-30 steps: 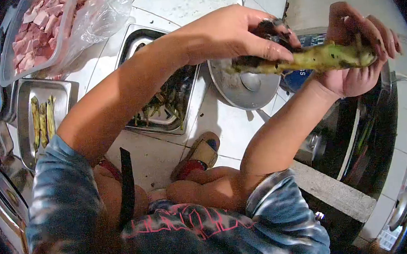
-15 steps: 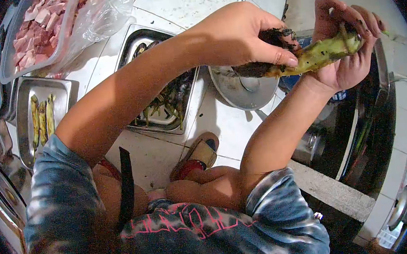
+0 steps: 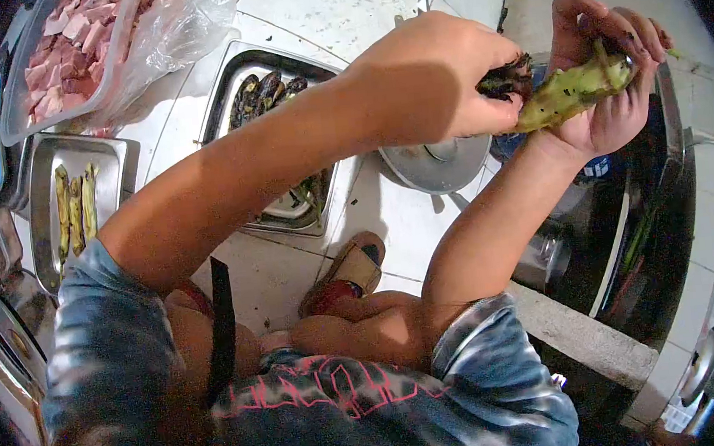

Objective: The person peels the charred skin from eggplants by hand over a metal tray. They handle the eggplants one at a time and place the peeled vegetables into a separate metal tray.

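A roasted eggplant with pale green flesh and small black specks lies tilted across my right hand. My right fingers curl around its stem end, and the palm supports it from below. My left hand pinches a clump of charred skin at the eggplant's other end, where the thumb meets the flesh. That end is partly hidden behind my left hand. Under my left forearm, a metal tray on the floor holds several blackened eggplants; the arm covers part of it.
At left, a smaller metal tray holds peeled eggplants. A clear tub of chopped pink meat stands beyond it, beside a plastic bag. A round grey lid lies below my hands. A concrete ledge runs at right.
My left hand has shifted right along the eggplant and its fingers have bunched around the charred skin. The dark strip below its thumb is out of sight. My right hand has barely moved.
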`<action>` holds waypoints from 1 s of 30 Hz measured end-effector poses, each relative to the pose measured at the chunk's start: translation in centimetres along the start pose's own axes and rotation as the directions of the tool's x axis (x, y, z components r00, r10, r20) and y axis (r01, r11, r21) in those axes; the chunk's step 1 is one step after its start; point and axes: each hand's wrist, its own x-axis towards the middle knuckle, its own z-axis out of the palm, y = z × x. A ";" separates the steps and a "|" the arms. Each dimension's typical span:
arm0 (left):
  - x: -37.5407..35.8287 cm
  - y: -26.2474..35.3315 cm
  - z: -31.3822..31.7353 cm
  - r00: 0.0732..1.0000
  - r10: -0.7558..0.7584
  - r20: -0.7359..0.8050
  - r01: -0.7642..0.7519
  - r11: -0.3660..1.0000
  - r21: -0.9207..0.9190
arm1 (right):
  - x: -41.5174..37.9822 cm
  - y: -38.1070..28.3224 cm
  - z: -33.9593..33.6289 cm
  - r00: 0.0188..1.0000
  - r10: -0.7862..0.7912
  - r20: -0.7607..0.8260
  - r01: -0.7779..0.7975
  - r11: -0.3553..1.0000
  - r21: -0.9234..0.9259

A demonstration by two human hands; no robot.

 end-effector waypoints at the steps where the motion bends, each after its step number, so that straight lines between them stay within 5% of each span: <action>1: 0.0 0.0 0.2 1.000 0.014 -0.018 -0.013 1.000 0.023 | 0.0 0.0 0.1 1.000 -0.005 -0.011 0.005 1.000 -0.014; 9: 0.0 -0.4 0.3 1.000 0.005 -0.030 -0.003 0.998 0.062 | -0.1 -0.5 0.1 0.999 -0.033 -0.030 0.033 0.999 -0.024; 15: -0.2 -1.5 -0.2 0.975 -0.175 0.138 0.195 0.971 -0.141 | -0.5 -1.8 -0.1 0.996 -0.092 -0.016 0.093 0.995 0.042; 21: -0.4 -2.8 -0.8 0.899 -0.253 0.359 0.252 0.967 0.051 | -0.7 -2.2 -0.3 0.994 -0.105 -0.022 0.106 0.994 0.014; 24: -0.8 -3.9 0.1 0.905 -0.083 0.417 0.145 0.982 -0.118 | -0.6 -2.1 -0.1 0.996 -0.091 -0.010 0.091 0.994 0.057; 27: -1.2 -4.2 1.2 0.846 -0.126 0.518 0.371 0.836 -0.404 | -0.6 -2.4 -0.1 0.994 -0.108 -0.032 0.109 0.993 0.050; 30: -1.5 -3.7 1.8 0.858 -0.146 0.493 0.441 0.703 -0.559 | -0.6 -2.9 -0.4 0.990 -0.129 -0.062 0.132 0.990 0.042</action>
